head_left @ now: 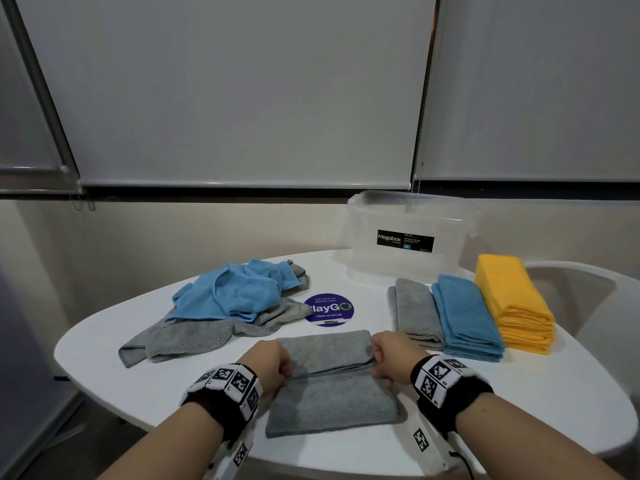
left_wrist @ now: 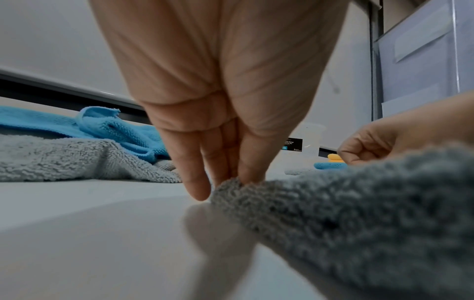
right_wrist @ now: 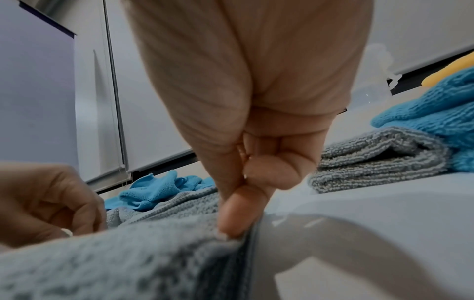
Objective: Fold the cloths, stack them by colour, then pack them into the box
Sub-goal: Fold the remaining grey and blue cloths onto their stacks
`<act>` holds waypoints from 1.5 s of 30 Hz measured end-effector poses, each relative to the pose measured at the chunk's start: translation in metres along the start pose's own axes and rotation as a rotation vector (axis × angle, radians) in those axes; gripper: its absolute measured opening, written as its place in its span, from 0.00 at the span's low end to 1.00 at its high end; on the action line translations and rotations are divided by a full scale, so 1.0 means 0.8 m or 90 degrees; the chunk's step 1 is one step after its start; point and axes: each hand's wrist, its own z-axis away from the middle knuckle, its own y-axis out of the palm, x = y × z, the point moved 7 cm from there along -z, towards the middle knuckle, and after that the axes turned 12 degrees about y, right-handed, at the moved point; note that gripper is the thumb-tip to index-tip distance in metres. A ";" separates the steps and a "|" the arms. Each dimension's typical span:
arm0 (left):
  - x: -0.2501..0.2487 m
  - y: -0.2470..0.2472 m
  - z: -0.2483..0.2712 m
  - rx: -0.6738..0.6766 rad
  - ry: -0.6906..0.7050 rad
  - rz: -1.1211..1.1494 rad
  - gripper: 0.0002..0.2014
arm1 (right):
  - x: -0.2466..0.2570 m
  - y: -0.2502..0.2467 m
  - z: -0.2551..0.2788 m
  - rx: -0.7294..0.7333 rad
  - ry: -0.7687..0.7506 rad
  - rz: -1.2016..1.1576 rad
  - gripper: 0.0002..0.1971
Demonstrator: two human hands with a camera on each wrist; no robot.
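A grey cloth [head_left: 329,382] lies partly folded on the white table [head_left: 138,386] in front of me. My left hand [head_left: 273,362] pinches its left edge [left_wrist: 231,183], and my right hand [head_left: 388,358] pinches its right edge [right_wrist: 231,229], the far half lifted over the near half. At the right stand folded stacks: grey [head_left: 415,313], blue [head_left: 465,317] and yellow [head_left: 512,299]. A loose heap of blue and grey cloths [head_left: 228,299] lies at the left. The clear plastic box [head_left: 408,237] stands at the back.
A round purple sticker [head_left: 329,310] marks the table's middle. A white chair back [head_left: 581,292] stands at the right past the yellow stack. Wall and window blinds close off the far side.
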 end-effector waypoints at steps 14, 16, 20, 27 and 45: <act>-0.069 0.026 -0.013 0.008 0.108 -0.072 0.21 | 0.080 0.032 0.057 -0.040 -0.228 0.200 0.23; -0.071 0.044 -0.013 0.075 0.095 -0.122 0.29 | 0.077 0.056 0.056 0.052 -0.189 0.278 0.32; -0.050 0.057 -0.001 0.131 0.051 -0.162 0.32 | 0.059 0.068 0.047 0.086 -0.161 0.350 0.35; -0.036 0.054 0.009 0.141 0.024 -0.139 0.32 | 0.037 0.059 0.037 0.093 -0.158 0.312 0.29; -0.035 0.054 -0.047 0.130 -0.057 -0.141 0.34 | 0.086 0.069 -0.032 0.079 -0.086 0.312 0.36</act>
